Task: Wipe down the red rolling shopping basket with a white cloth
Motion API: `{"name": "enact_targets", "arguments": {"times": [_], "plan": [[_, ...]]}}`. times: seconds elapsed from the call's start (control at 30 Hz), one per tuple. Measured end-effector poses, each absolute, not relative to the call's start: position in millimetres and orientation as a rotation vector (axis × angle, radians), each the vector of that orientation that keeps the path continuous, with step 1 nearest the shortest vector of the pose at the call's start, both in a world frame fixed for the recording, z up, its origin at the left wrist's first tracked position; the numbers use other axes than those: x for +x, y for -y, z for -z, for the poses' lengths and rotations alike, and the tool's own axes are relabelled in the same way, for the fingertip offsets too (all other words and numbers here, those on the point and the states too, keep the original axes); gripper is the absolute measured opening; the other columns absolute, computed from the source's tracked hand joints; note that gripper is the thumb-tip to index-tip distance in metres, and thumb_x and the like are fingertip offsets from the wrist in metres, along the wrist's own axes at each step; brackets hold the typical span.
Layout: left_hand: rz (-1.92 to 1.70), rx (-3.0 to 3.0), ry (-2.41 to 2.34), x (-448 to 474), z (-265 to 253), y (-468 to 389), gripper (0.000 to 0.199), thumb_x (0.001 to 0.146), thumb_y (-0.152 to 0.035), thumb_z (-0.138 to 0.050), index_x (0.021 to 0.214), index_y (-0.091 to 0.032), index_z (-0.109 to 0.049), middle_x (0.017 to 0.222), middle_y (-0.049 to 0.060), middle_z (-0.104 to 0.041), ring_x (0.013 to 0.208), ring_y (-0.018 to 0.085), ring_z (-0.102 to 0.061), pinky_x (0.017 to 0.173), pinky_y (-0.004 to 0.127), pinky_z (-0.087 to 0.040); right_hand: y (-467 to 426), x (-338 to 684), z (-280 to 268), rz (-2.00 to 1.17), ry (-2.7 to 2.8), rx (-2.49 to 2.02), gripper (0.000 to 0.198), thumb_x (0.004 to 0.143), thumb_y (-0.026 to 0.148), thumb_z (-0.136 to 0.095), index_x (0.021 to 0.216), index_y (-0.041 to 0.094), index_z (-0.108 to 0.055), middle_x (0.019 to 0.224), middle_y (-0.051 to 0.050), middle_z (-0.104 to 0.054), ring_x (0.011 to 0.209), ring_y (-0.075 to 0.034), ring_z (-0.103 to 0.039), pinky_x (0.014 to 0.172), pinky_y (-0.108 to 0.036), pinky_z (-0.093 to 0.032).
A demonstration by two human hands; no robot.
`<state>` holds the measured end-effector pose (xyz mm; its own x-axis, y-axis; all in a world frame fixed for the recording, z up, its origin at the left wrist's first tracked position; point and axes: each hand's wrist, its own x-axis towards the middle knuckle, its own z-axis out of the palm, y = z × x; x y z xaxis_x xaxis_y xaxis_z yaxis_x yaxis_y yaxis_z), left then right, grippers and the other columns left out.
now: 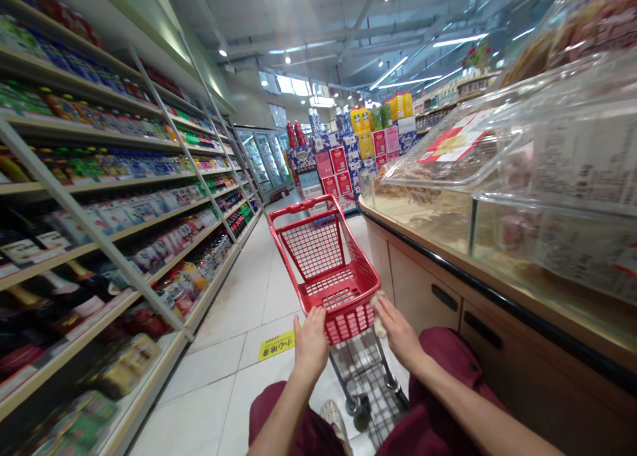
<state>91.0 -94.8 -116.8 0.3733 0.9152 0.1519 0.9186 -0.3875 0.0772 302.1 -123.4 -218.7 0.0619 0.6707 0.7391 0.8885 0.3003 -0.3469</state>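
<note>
A red plastic shopping cart (343,277) with a grid basket stands before my knees, its wheels on the tiled floor. My left hand (312,340) is at the basket's near left corner, fingers closed over the rim and thumb raised. At the near right corner, my right hand (398,330) presses a crumpled pale cloth (379,315) against the basket's side; its fingers are nearly straight and close together. The basket's inside shows only its red grid floor. Below it is the grey metal frame with dark wheels (359,406).
Shelves of bottles and packs (124,177) line the left side. A wooden counter (413,277) with clear food covers (448,144) stands close on the right. Stacked drink cartons (338,170) rise ahead. A yellow floor sticker (277,346) lies left of the cart.
</note>
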Motion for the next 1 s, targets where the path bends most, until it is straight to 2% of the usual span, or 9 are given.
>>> {"name": "enact_targets", "arguments": {"times": [0.1,0.27,0.43,0.6,0.73,0.83,0.9,1.0], "plan": [[0.283,-2.596,1.724,91,117,95,0.057,0.07,-0.002,-0.027,0.123,-0.018,-0.04,0.13,0.006,-0.043,0.122,0.017,-0.034,0.104,0.049,-0.014,125,304,227,0.229,1.709,-1.504,0.06,0.067,-0.004,-0.029,0.116,0.02,-0.052,0.12,-0.007,-0.053,0.115,-0.015,-0.043,0.091,-0.033,-0.043],[0.31,-2.57,1.735,92,119,94,0.057,0.07,-0.001,-0.026,0.123,-0.016,-0.04,0.131,0.006,-0.042,0.123,0.017,-0.033,0.104,0.049,-0.013,121,309,209,0.265,1.573,-1.472,0.052,0.074,0.003,-0.032,0.123,0.014,-0.045,0.132,-0.01,-0.038,0.124,-0.017,-0.03,0.1,-0.038,-0.031],[0.303,-2.574,1.693,92,123,94,0.058,0.069,-0.001,-0.027,0.124,-0.017,-0.04,0.13,0.006,-0.042,0.122,0.017,-0.034,0.104,0.049,-0.016,130,304,215,0.129,1.66,-1.561,0.055,0.07,0.0,-0.03,0.116,0.021,-0.052,0.123,-0.006,-0.05,0.114,-0.015,-0.045,0.091,-0.032,-0.042],[0.306,-2.548,1.708,93,124,95,0.059,0.069,-0.001,-0.028,0.124,-0.017,-0.039,0.131,0.006,-0.041,0.123,0.017,-0.032,0.104,0.048,-0.015,116,299,179,0.348,1.567,-1.456,0.052,0.075,0.005,-0.034,0.124,0.019,-0.043,0.132,-0.007,-0.039,0.123,-0.018,-0.032,0.1,-0.041,-0.029],[0.329,-2.557,1.714,94,124,96,0.056,0.071,-0.002,-0.026,0.123,-0.017,-0.04,0.13,0.006,-0.043,0.123,0.017,-0.033,0.104,0.049,-0.016,104,254,172,0.398,1.68,-1.512,0.05,0.074,0.002,-0.035,0.121,0.016,-0.047,0.127,-0.01,-0.046,0.122,-0.021,-0.034,0.096,-0.043,-0.033],[0.329,-2.548,1.71,92,125,96,0.054,0.073,-0.004,-0.025,0.123,-0.017,-0.04,0.13,0.006,-0.042,0.123,0.017,-0.033,0.103,0.049,-0.016,102,227,176,0.411,1.881,-1.374,0.048,0.076,0.003,-0.036,0.119,0.019,-0.049,0.125,-0.007,-0.048,0.12,-0.019,-0.038,0.095,-0.038,-0.034],[0.321,-2.549,1.708,91,127,97,0.055,0.072,-0.003,-0.025,0.124,-0.017,-0.039,0.132,0.006,-0.041,0.124,0.017,-0.032,0.103,0.05,-0.015,101,234,175,0.42,1.909,-1.377,0.048,0.076,0.003,-0.037,0.119,0.02,-0.049,0.125,-0.006,-0.048,0.119,-0.018,-0.039,0.096,-0.038,-0.033],[0.328,-2.562,1.702,91,129,98,0.058,0.07,-0.002,-0.026,0.125,-0.016,-0.038,0.133,0.005,-0.039,0.125,0.017,-0.03,0.104,0.051,-0.015,99,266,168,0.438,1.733,-1.602,0.048,0.075,0.002,-0.036,0.119,0.016,-0.049,0.124,-0.009,-0.048,0.118,-0.023,-0.039,0.095,-0.044,-0.033]]}}
